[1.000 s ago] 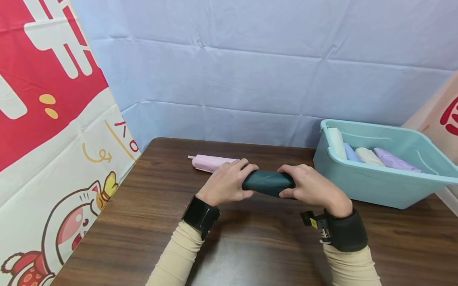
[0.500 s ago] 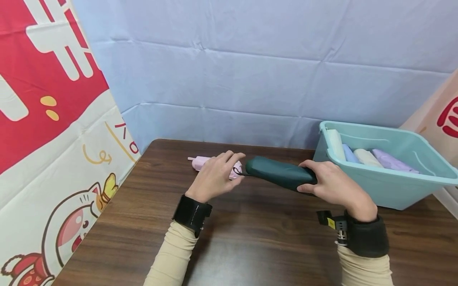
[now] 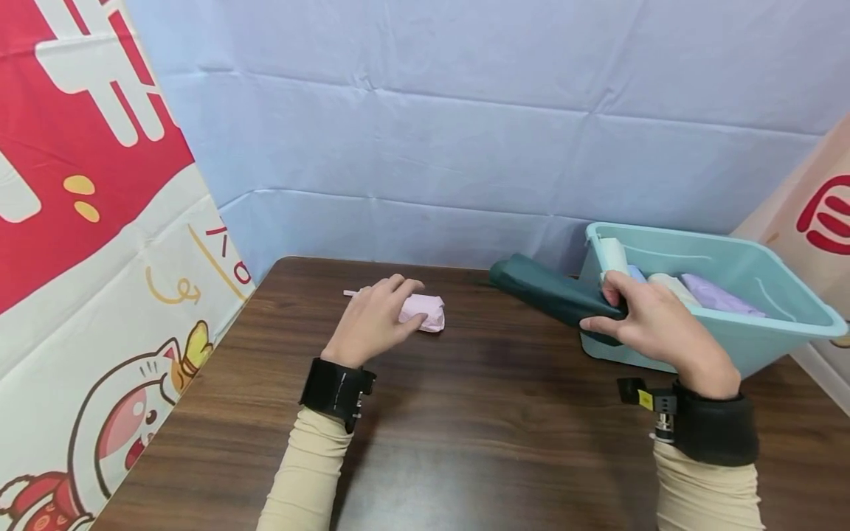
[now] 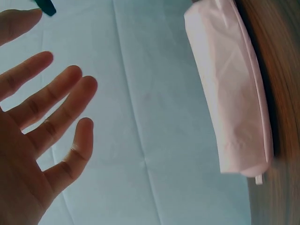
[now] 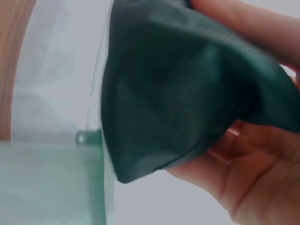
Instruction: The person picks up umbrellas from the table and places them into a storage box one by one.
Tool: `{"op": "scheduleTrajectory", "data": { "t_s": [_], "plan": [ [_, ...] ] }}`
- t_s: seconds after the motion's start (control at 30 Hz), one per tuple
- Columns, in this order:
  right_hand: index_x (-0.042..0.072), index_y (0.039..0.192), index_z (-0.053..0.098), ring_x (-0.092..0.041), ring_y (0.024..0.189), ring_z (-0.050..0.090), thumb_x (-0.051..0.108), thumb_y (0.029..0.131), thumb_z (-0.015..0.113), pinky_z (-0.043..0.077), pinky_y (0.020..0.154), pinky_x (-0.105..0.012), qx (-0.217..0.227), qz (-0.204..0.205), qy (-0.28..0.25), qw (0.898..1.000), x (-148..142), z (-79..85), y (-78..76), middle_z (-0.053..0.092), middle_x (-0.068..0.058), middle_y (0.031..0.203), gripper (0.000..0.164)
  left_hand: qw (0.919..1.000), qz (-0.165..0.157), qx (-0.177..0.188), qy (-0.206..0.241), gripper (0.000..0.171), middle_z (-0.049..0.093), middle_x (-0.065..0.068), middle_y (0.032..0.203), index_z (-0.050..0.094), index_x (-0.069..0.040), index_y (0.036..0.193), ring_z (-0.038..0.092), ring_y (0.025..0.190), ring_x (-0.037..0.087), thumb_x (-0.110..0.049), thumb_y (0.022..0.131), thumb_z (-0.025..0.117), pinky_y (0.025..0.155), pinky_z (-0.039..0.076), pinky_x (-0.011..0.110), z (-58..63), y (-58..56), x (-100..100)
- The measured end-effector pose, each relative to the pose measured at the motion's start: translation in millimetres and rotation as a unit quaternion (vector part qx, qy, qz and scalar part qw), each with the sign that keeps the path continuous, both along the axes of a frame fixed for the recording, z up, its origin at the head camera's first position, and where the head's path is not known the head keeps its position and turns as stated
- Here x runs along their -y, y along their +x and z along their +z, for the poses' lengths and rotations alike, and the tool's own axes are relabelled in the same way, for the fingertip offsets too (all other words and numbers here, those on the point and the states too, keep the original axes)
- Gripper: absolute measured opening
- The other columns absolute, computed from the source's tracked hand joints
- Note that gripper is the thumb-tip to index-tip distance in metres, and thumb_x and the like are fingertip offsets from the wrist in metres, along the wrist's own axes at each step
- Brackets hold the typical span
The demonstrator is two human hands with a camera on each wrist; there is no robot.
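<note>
My right hand (image 3: 657, 324) grips one end of a dark green folded umbrella (image 3: 551, 291), thumb and fingers around it. It is held above the table and slants up to the left, its gripped end in front of the light blue bin's (image 3: 664, 354) left side. The right wrist view shows the loose green cloth (image 5: 164, 103) of the gripped end against the palm. My left hand (image 3: 368, 321) hovers with spread fingers and holds nothing. Behind it a pink folded umbrella (image 3: 425, 311) lies on the table, partly hidden by that hand; the left wrist view shows them apart.
Inside the bin are several rolled things: a white one (image 3: 612, 254), a cream one (image 3: 674, 287), a purple one (image 3: 720, 295) and a blue one. The dark wooden table (image 3: 478, 428) backs onto a pale blue cloth (image 3: 465, 133). A printed cloth (image 3: 119, 310) hangs at the left.
My left hand has let go of the green umbrella and drawn back left. My right hand has carried the umbrella to the right, up to the bin. The pink umbrella stays put.
</note>
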State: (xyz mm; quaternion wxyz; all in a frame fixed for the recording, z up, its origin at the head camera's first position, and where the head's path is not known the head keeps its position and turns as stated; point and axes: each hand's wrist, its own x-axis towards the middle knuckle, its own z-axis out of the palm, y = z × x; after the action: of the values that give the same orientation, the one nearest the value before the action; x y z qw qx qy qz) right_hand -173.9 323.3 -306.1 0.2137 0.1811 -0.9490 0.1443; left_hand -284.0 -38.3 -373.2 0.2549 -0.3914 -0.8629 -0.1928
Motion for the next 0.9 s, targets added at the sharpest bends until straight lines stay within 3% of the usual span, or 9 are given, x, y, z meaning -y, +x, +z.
{"op": "scheduleTrajectory", "data": {
  "t_s": [0.1, 0.23, 0.37, 0.6, 0.7, 0.9],
  "plan": [
    [0.016, 0.074, 0.034, -0.006, 0.056, 0.021, 0.014, 0.075, 0.089, 0.021, 0.053, -0.028, -0.017, -0.020, 0.003, 1.000, -11, 5.7, -1.9, 0.021, 0.008, 0.065, 0.055, 0.9998, 0.011, 0.008, 0.011, 0.037, 0.068, 0.006, 0.106, 0.067, -0.007, 0.120, 0.065, 0.081, 0.024, -0.023, 0.087, 0.078, 0.068, 0.052, 0.039, 1.0, -0.8, 6],
    [0.013, 0.070, 0.036, -0.010, 0.053, 0.024, 0.017, 0.084, 0.084, 0.021, 0.051, -0.032, 0.032, -0.062, -0.054, 0.996, -27, 16.9, -0.6, 0.023, 0.005, 0.063, 0.050, 0.9996, 0.013, 0.011, 0.024, 0.039, 0.069, 0.007, 0.108, 0.066, -0.007, 0.122, 0.067, 0.085, 0.024, -0.021, 0.088, 0.077, 0.070, 0.053, 0.040, 1.4, -1.5, 9],
    [0.007, 0.067, 0.036, -0.016, 0.052, 0.024, 0.021, 0.089, 0.081, 0.020, 0.050, -0.036, 0.075, -0.099, -0.136, 0.983, -44, 26.4, 1.6, 0.022, 0.002, 0.061, 0.052, 0.9995, 0.011, 0.011, 0.026, 0.040, 0.069, 0.008, 0.108, 0.066, -0.007, 0.124, 0.066, 0.085, 0.025, -0.020, 0.087, 0.077, 0.069, 0.052, 0.039, 1.8, -1.8, 10],
    [0.003, 0.062, 0.037, -0.021, 0.051, 0.026, 0.023, 0.091, 0.078, 0.020, 0.050, -0.038, 0.084, -0.137, -0.213, 0.964, -67, 33.1, 0.2, 0.023, 0.000, 0.056, 0.054, 0.9995, 0.015, 0.007, 0.028, 0.042, 0.069, 0.009, 0.107, 0.065, -0.008, 0.125, 0.065, 0.080, 0.024, -0.020, 0.087, 0.077, 0.063, 0.051, 0.038, 3.4, -1.8, 10],
    [0.003, 0.062, 0.042, -0.021, 0.053, 0.030, 0.027, 0.091, 0.077, 0.022, 0.050, -0.037, 0.077, -0.158, -0.212, 0.961, -73, 35.0, 0.2, 0.026, 0.000, 0.055, 0.052, 0.9995, 0.016, 0.007, 0.026, 0.042, 0.069, 0.008, 0.106, 0.065, -0.008, 0.126, 0.065, 0.080, 0.023, -0.020, 0.087, 0.077, 0.061, 0.051, 0.037, 3.4, -1.9, 10],
    [0.005, 0.059, 0.048, -0.020, 0.058, 0.036, 0.040, 0.091, 0.076, 0.026, 0.054, -0.035, 0.041, -0.230, -0.135, 0.963, -82, 46.0, -6.4, 0.033, -0.001, 0.054, 0.054, 0.9995, 0.016, 0.001, 0.029, 0.044, 0.069, 0.009, 0.107, 0.065, -0.007, 0.126, 0.065, 0.080, 0.023, -0.020, 0.086, 0.078, 0.062, 0.051, 0.037, 3.2, -2.2, 10]
  ]
}}
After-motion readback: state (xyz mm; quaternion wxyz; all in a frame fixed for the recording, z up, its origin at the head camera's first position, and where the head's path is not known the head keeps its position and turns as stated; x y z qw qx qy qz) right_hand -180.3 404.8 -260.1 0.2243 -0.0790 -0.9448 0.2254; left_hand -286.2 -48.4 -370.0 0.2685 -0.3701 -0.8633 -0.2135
